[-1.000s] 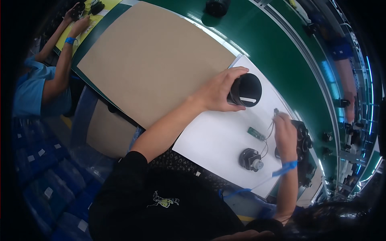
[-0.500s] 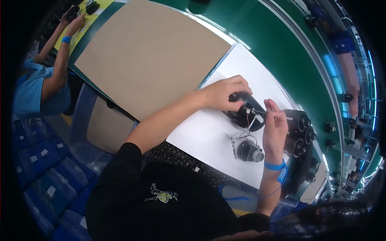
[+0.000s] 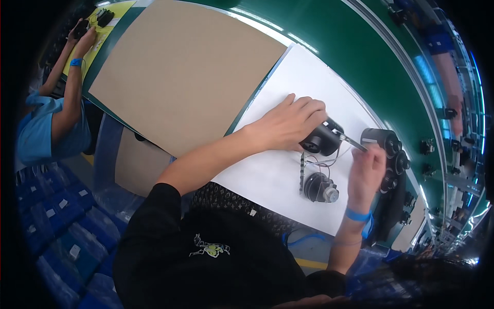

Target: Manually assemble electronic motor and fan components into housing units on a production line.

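Black cylindrical housing is above the upper middle of a white sheet, tilted, with a round opening in the end toward the person; whether it rests on the sheet or is lifted off, I cannot tell; the left hand has its grip closed around it, back of the hand uppermost, fingers bent over the left side; the right hand grasps a slim metal tool, whose far end points to the housing's right side, though I cannot tell whether it touches.

Thin wires run below the housing; a round dark module with a pale knob sits on the sheet under them, and a narrow circuit board is just to its left, seen nearly edge-on; several black cylinders are grouped beyond the right hand, near the sheet's right edge.

A blue wrist strap circles the right wrist; to the left of the white sheet, a large brown sheet covers much of the green counter; at the upper left, a co-worker in a light blue sleeve handles a small dark part above a yellow mat.
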{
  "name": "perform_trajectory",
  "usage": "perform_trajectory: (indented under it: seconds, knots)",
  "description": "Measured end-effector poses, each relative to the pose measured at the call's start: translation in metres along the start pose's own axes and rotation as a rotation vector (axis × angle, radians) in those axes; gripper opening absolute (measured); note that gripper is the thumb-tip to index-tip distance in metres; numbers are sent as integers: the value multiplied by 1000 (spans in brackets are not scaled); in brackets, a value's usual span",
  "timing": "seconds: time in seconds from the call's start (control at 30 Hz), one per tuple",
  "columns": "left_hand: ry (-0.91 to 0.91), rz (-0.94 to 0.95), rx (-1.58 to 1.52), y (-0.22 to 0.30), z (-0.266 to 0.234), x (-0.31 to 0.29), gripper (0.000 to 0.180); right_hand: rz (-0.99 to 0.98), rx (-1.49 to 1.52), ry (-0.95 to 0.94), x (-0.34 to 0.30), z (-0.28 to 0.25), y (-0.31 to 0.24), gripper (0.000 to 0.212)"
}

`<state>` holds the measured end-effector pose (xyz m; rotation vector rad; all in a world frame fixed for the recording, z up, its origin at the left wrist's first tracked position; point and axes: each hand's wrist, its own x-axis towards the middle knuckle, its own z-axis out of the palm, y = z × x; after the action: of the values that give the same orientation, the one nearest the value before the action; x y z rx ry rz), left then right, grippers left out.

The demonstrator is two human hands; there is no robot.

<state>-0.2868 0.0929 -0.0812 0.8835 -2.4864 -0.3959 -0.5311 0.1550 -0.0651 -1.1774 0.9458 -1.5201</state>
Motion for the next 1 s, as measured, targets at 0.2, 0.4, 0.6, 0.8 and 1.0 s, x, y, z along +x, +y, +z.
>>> perform_trajectory:
  seconds: [0.2, 0.4, 0.6, 0.8, 1.0]
  knots:
    - [283, 22, -529, -27, 3, -1, 88, -80, -488, 118, -32, -5, -44, 13]
    - [314, 45, -697, -22, 15, 5, 86, 18, -551, 128, -36, 10, -37, 11]
    - [369, 140, -590, -14, 39, 9, 101, 272, -465, 110, -44, -7, -41, 11]
    - [286, 71, -366, 12, 41, 11, 105, 348, -598, 128, -52, -6, -44, 11]
    - [373, 78, -386, 20, 52, 16, 97, 310, -564, 129, -57, -16, -46, 11]
